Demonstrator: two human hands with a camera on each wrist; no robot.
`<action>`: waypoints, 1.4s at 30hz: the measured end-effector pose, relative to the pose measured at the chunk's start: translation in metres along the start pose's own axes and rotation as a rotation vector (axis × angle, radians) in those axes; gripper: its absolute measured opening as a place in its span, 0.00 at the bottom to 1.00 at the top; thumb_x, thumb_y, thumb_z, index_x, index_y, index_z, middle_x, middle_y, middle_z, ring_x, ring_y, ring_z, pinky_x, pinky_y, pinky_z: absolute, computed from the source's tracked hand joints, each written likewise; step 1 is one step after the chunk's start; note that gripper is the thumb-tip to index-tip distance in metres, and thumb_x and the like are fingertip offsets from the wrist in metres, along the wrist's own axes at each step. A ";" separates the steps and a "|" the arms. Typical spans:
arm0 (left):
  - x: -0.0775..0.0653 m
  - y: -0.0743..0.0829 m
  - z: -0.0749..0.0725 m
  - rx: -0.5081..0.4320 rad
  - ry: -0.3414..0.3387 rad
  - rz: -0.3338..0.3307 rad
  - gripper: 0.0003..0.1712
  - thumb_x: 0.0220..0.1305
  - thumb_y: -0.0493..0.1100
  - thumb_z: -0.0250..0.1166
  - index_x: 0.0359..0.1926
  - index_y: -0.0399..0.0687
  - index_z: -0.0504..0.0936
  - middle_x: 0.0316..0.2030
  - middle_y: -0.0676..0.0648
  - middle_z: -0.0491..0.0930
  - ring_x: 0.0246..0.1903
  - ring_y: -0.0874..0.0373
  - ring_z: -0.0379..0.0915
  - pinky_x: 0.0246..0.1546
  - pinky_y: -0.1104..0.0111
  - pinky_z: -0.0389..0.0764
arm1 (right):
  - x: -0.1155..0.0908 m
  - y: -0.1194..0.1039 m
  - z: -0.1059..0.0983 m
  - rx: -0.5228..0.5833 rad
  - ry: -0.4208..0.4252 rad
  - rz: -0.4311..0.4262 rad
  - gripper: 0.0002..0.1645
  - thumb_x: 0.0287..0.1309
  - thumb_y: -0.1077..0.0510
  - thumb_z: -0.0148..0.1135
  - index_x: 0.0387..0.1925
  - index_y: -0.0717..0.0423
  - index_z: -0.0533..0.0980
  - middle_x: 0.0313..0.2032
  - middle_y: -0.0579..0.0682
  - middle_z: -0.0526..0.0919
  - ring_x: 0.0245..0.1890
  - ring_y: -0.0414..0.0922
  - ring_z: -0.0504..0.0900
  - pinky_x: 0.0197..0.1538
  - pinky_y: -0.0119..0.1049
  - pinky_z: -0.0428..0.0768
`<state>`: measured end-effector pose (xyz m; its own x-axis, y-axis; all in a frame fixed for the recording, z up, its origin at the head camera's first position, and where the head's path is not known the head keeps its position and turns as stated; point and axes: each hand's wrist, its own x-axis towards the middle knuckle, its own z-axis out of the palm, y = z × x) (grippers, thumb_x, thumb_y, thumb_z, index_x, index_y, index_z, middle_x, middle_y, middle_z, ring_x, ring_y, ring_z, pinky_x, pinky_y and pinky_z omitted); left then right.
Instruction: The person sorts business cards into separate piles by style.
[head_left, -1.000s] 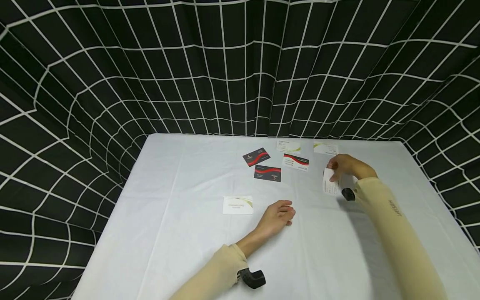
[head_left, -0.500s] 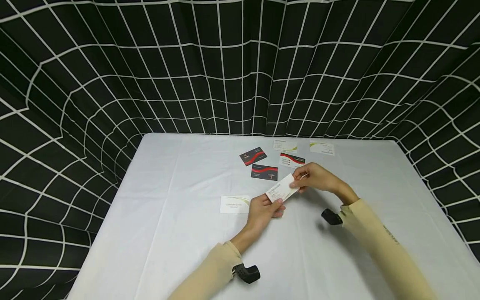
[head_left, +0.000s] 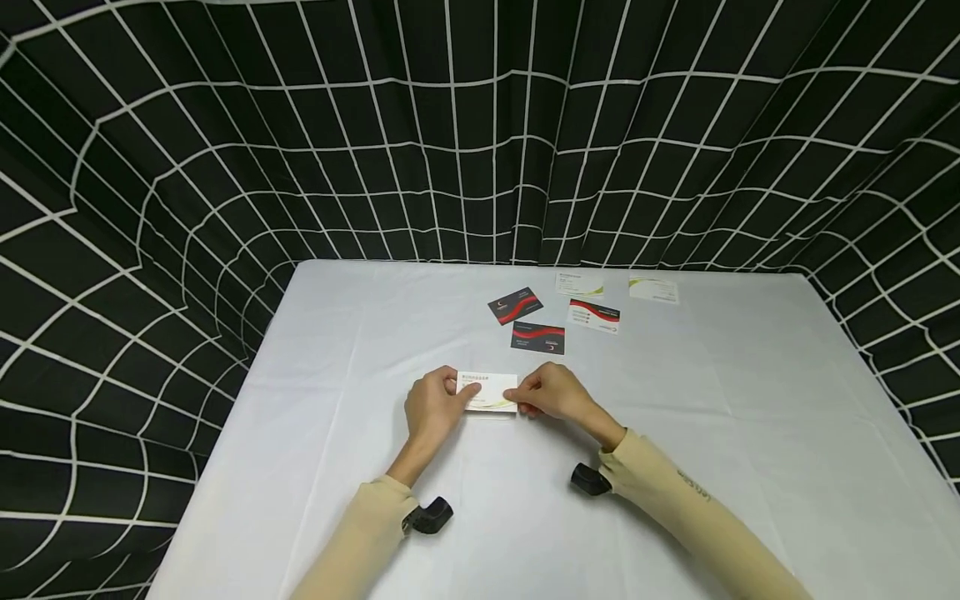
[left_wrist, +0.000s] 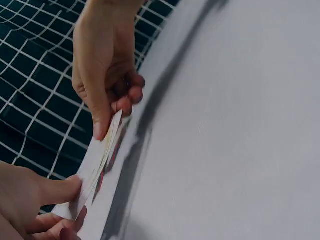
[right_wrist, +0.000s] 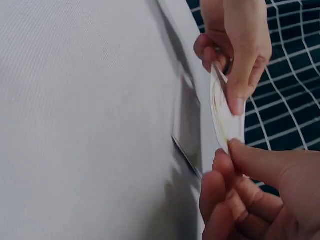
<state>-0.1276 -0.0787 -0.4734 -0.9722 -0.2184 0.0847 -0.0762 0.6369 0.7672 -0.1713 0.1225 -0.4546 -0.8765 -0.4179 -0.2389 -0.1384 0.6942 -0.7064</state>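
A: Your left hand [head_left: 433,406] and right hand [head_left: 551,393] each pinch one end of a white card [head_left: 489,392], fingers curled on its edges, just above the table [head_left: 337,467] near its middle.

B: Any print legible?

A: Green swoosh, small text line, too fine to read. Sleeve [head_left: 693,492] lettering is blurred. Two dark red-striped cards [head_left: 537,337] lie farther back.
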 end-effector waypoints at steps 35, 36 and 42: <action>-0.009 -0.012 0.001 0.238 -0.041 0.174 0.09 0.56 0.42 0.73 0.29 0.43 0.83 0.16 0.52 0.76 0.12 0.63 0.64 0.15 0.71 0.66 | 0.004 0.004 -0.002 0.090 -0.030 0.086 0.16 0.58 0.51 0.69 0.22 0.58 0.85 0.13 0.42 0.75 0.16 0.35 0.70 0.24 0.27 0.68; -0.008 -0.011 0.001 0.236 -0.043 0.175 0.08 0.56 0.42 0.73 0.29 0.43 0.83 0.16 0.51 0.76 0.12 0.62 0.64 0.14 0.71 0.65 | 0.006 0.010 -0.014 0.132 -0.035 0.101 0.15 0.59 0.52 0.69 0.26 0.60 0.85 0.15 0.44 0.77 0.18 0.35 0.72 0.25 0.27 0.70; -0.005 -0.003 0.003 0.181 0.003 0.189 0.07 0.60 0.40 0.70 0.28 0.42 0.84 0.16 0.52 0.78 0.13 0.63 0.66 0.16 0.70 0.66 | 0.026 0.073 -0.115 0.005 0.197 0.162 0.17 0.58 0.55 0.69 0.41 0.66 0.83 0.21 0.48 0.83 0.20 0.36 0.76 0.29 0.30 0.71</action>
<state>-0.1236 -0.0768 -0.4779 -0.9724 -0.0850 0.2173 0.0676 0.7886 0.6111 -0.2576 0.2293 -0.4358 -0.9600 -0.1791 -0.2151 0.0127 0.7399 -0.6726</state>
